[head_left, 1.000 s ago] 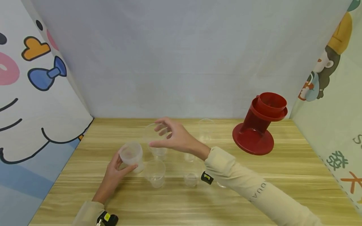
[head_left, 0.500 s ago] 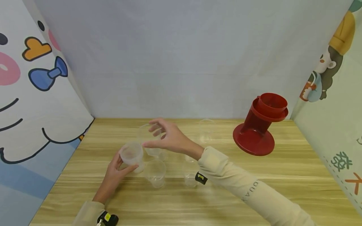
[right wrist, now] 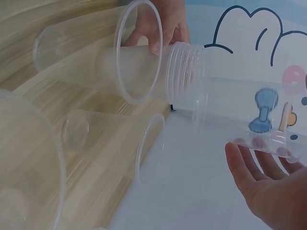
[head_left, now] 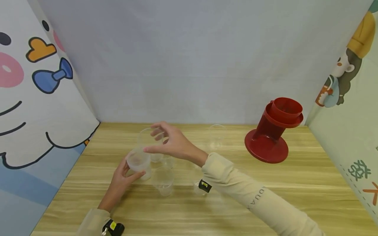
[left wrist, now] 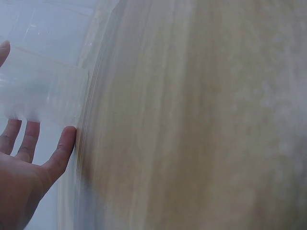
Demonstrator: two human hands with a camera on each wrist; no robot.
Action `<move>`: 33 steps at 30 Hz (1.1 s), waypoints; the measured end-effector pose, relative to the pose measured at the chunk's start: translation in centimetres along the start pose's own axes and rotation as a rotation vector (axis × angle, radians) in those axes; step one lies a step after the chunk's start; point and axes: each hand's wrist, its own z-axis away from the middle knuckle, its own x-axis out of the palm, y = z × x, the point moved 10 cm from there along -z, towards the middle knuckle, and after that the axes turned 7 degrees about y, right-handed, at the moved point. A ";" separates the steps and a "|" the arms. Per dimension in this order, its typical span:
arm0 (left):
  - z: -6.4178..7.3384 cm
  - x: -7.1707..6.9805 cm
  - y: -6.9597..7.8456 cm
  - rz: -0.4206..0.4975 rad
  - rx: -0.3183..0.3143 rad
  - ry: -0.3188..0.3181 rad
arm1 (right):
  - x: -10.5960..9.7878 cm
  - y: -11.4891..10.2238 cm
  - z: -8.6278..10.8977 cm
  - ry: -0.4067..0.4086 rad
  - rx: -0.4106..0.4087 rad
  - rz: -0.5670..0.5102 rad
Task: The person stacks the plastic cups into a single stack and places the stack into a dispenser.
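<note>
My left hand grips a stack of nested clear plastic cups standing on the left part of the table. Several rims of that stack line up close together in the right wrist view. With curled fingers and thumb, my right hand holds a single clear cup, mouth up, just behind and above the stack. Its lower end comes close to the stack's rims in the right wrist view. The left wrist view has the fingers of my left hand against the stack's wall.
Another clear cup stands right of the stack. One more cup is near the table's back edge, and a cup is partly hidden by my right sleeve. A red cup holder on a round base stands at the back right.
My right hand has moved left with its cup, closer to the stack. My left hand stays in place around the stack. The head view has shifted slightly.
</note>
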 end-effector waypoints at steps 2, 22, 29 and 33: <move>0.0 0.0 0.1 0.008 0.000 -0.001 | 0.1 -0.1 -0.1 0.006 -0.001 -0.001; -0.1 0.0 0.1 0.006 -0.003 -0.021 | 1.8 -0.9 -1.5 0.019 0.002 -0.045; 0.0 0.0 0.2 0.018 0.000 -0.025 | 2.8 -1.1 -2.1 0.008 -0.004 -0.063; 0.0 0.0 0.0 0.011 0.003 -0.023 | 3.4 -0.8 -2.2 -0.005 -0.005 -0.065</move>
